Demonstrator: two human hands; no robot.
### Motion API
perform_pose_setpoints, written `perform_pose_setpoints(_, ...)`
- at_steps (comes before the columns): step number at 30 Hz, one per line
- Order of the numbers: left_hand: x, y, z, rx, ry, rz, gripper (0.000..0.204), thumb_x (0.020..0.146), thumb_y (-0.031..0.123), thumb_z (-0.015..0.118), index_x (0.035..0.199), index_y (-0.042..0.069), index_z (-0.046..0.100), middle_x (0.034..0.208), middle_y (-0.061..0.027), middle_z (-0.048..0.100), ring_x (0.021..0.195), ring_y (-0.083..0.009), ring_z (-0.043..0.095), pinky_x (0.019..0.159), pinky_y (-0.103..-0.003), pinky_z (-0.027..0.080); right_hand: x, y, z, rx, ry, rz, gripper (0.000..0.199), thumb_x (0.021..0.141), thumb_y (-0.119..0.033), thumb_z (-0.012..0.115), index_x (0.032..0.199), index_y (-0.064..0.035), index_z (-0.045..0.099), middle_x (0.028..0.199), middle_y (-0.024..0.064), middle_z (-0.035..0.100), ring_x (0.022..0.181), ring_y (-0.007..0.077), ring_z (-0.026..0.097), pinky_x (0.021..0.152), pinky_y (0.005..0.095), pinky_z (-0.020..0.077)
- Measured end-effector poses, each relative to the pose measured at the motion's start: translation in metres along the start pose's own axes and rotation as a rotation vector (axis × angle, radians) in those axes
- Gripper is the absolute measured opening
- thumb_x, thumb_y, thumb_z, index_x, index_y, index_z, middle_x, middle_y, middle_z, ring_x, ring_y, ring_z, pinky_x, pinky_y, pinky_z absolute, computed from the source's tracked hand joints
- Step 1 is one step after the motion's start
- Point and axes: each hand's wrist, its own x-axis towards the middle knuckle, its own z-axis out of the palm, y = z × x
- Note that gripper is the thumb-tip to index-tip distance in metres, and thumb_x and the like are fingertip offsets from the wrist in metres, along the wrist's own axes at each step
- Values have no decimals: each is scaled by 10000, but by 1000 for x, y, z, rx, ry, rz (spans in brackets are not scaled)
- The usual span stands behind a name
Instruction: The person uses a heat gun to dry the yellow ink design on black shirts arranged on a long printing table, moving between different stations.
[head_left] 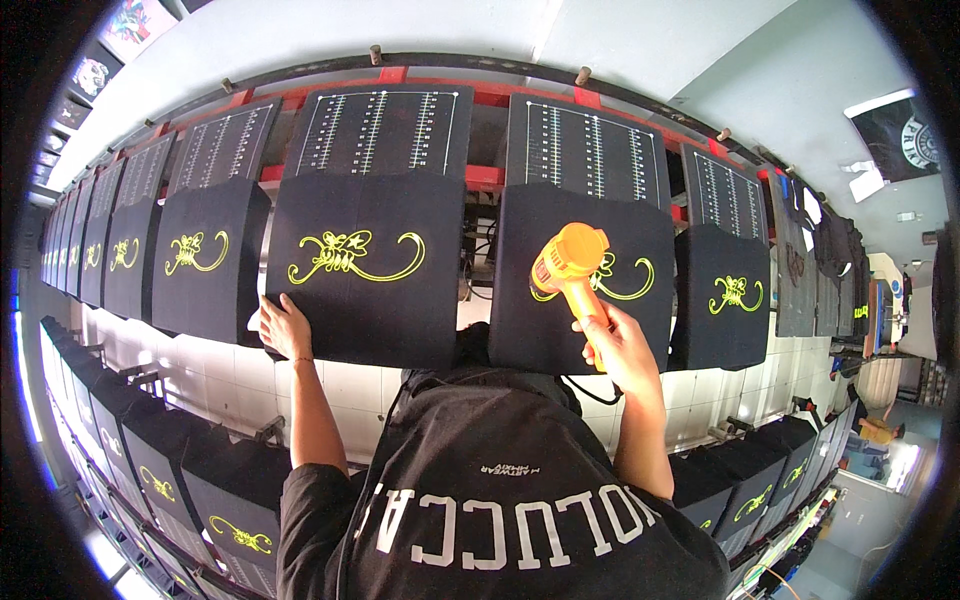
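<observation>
My right hand (627,350) is wrapped round the handle of an orange hot-air gun (572,258). The gun is held over a black fabric panel (630,320) on a printing board, hiding part of its yellow-green line design. My left hand (287,328) rests at the lower left corner of the neighbouring board, fingers stretched along its edge and touching the black fabric panel (400,325) there. That panel shows its whole scorpion-like design (352,257). What the left fingertips do past the edge is partly hidden.
More boards with printed black panels (205,290) run off to the left and right along a red and black metal frame (480,88). Another row of boards (225,490) stands behind me, across a tiled floor (225,385). A dark cable (598,398) hangs below the gun.
</observation>
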Motion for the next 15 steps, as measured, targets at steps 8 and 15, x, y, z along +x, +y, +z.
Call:
perform_pose_setpoints(8, 1, -1, 4, -17, -5, 9, 631, 982, 523, 389, 1470, 125, 365, 1444, -99, 456, 1318, -331, 409, 1098, -488, 268, -5, 2, -1, 57, 38, -29, 362, 935, -219, 609, 1211, 10, 560, 820, 18, 610, 586, 65, 553, 523, 219, 473)
perform_pose_setpoints(15, 35, -56, 2, -680, -115, 67, 528, 981, 405, 506, 1290, -19, 569, 1218, -193, 630, 1127, -305, 596, 972, -373, 435, 0, -2, 3, -21, -41, -34, 287, 946, -202, 584, 1137, 11, 563, 842, 23, 603, 578, 72, 553, 520, 229, 472)
